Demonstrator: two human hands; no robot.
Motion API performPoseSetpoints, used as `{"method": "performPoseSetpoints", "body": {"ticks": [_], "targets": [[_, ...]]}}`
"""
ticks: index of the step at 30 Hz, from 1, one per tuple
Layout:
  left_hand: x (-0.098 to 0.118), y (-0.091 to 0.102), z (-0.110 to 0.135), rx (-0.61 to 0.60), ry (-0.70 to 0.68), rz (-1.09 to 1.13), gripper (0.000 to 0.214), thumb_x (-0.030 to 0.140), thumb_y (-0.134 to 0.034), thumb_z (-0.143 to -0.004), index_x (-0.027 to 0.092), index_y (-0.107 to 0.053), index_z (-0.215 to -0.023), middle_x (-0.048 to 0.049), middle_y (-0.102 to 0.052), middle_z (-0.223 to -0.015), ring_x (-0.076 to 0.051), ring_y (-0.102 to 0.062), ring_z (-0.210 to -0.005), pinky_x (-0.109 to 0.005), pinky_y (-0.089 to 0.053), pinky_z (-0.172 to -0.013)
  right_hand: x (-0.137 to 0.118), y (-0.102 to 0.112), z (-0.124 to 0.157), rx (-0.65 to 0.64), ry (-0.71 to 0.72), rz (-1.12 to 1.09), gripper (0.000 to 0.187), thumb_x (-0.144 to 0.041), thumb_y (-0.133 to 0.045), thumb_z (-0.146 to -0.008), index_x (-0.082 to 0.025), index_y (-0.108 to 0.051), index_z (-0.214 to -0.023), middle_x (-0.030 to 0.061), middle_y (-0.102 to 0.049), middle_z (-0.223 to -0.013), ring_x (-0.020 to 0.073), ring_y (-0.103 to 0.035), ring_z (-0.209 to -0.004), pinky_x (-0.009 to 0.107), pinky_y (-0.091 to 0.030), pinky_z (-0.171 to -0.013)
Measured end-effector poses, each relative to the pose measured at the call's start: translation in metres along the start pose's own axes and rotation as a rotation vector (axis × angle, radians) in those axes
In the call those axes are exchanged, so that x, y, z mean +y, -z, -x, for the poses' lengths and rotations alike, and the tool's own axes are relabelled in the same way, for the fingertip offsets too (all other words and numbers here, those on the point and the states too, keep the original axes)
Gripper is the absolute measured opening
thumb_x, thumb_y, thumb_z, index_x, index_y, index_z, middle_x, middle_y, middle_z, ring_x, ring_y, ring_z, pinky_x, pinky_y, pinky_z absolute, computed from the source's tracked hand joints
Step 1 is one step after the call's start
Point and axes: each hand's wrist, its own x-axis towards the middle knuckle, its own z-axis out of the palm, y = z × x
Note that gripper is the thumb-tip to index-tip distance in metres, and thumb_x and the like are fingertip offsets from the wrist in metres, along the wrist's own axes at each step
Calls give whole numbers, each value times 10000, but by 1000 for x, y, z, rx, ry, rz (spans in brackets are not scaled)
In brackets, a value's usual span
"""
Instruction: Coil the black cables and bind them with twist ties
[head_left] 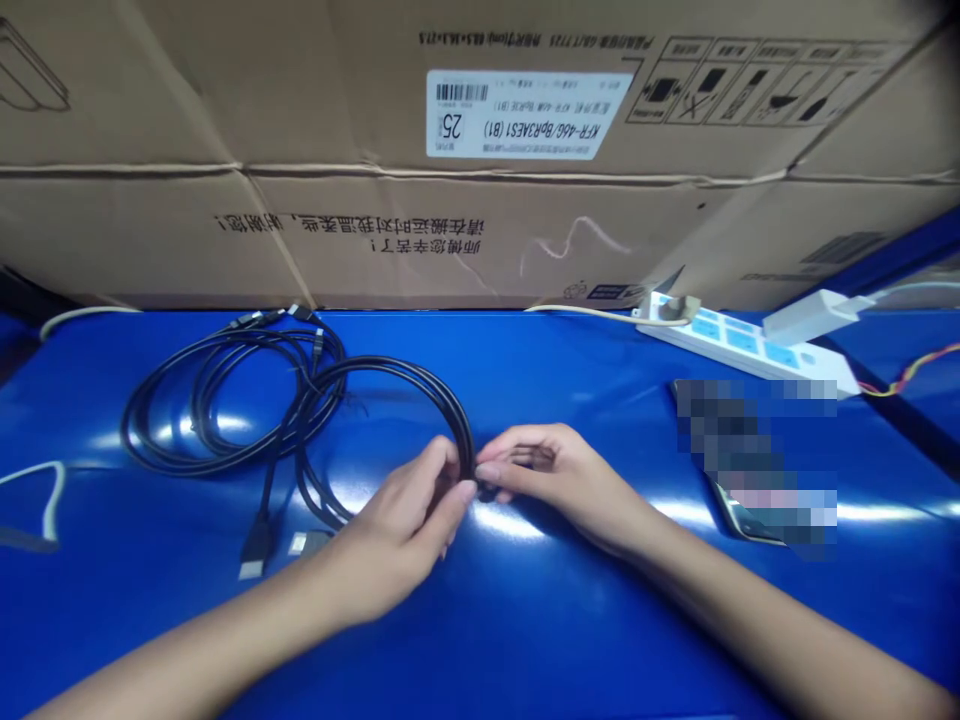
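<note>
A black cable (405, 368) lies in a round coil, its right side bunched into several strands. My left hand (409, 535) is closed around that bunch, with the thumb pressing from the front. Against the same strands, my right hand (547, 470) pinches a small dark piece that its fingers mostly hide. Two plugs with metal ends, one black plug (256, 545) and another plug (304, 543), rest on the table left of my left hand. Behind the held coil, partly overlapped by it, is a second coiled black cable (139, 440) with several small plugs at its top.
The blue table (525, 630) is glossy. A large cardboard box (360, 240) stands along its back. At the right are a white power strip (739, 345) with a white charger (810, 318) plugged in, and a blurred-out phone (739, 525). A white cord (54, 495) lies far left.
</note>
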Motion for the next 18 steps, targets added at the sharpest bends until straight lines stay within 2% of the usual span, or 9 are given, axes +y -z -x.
{"method": "performPoseSetpoints", "body": {"ticks": [4,10,14,18], "targets": [[0,1,-1,-3,-4,12,258,431,-389,-1071,257,-371,-881,70,-507,-713,-133,-506,-648,-278,-422,-649,-1,0,0,6,33,39,245,-410,-893,-722,-197,-809,-811,22,-763,-815,152,-665,-711,282,-589,-666],[-1,0,-1,-4,5,10,259,441,-385,-1070,258,-374,-887,75,-515,-689,-132,-512,-622,-268,-417,-624,2,3,1,15,134,152,222,-395,-850,-776,-187,-818,-850,38,-787,-840,152,-682,-682,280,-596,-659],[-2,-1,-1,1,8,29,260,441,-399,-1067,256,-381,-885,77,-521,-689,-126,-517,-626,-262,-424,-632,3,5,2,21,242,259,223,-395,-814,-819,-179,-814,-874,60,-800,-847,180,-714,-731,267,-582,-628],[-3,0,-1,-5,34,105,258,458,-405,-1063,257,-391,-902,81,-524,-680,-126,-516,-626,-258,-425,-623,5,5,4,21,381,344,113,-310,-783,-858,-200,-808,-868,46,-803,-836,164,-707,-702,256,-573,-632]]}}
